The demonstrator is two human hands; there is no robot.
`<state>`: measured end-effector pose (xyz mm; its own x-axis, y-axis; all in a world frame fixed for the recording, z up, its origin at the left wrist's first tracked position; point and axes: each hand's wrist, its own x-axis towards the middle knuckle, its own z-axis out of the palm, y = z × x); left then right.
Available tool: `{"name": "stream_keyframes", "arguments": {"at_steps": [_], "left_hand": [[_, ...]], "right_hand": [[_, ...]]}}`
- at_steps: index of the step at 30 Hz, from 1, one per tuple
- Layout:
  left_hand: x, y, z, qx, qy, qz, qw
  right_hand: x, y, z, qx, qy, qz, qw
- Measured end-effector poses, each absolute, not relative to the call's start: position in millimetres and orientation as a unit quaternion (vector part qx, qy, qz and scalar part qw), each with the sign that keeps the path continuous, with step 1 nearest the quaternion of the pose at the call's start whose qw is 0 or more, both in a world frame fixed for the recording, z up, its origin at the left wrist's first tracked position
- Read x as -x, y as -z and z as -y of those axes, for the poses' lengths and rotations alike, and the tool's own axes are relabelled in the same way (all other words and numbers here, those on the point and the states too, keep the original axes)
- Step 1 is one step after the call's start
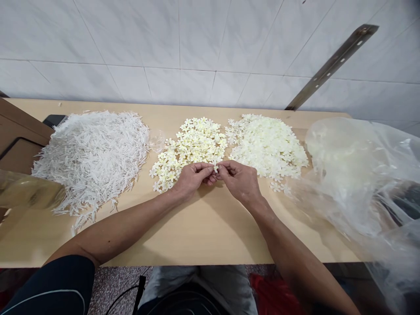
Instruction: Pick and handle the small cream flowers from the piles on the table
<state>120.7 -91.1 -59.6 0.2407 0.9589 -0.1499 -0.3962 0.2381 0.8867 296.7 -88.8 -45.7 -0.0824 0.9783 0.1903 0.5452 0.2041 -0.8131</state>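
Pinching together at the table's centre, the left hand [191, 178] and right hand [240, 179] are closed on one small flower piece [215, 167], held between the fingertips just above the wooden table [210, 232]. A light, steady pinch seems called for here, so the thin petals are not crushed. At twelve o'clock from the hands, a heap of yellow-centred flowers [190, 146] is seen; at one o'clock, a paler petal pile [267, 144]. At ten o'clock, a mound of white stems [93, 155] is spread. At three o'clock, a clear plastic bag [357, 183] is slumped. Beyond, a white tiled wall [197, 43] is crossed by a metal bracket [331, 65].
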Motion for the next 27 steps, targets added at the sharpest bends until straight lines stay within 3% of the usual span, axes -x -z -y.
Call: {"name": "stream_keyframes", "arguments": {"at_steps": [12,19,23,27], "left_hand": [[-122,62,91,-0.356,-0.506,-0.389,0.682],[-120,55,94,-0.438,-0.367,-0.476,0.669],[-113,53,93,-0.548,-0.285,-0.502,0.606],[-109,53,92,-0.66,-0.33,-0.514,0.437]], "right_hand": [[-303,25,85,0.586,-0.348,0.595,0.426],[-306,30,85,0.568,-0.312,0.639,0.414],[-312,37,81,0.569,-0.256,0.669,0.405],[-314,38,80,0.566,-0.236,0.686,0.393]]}}
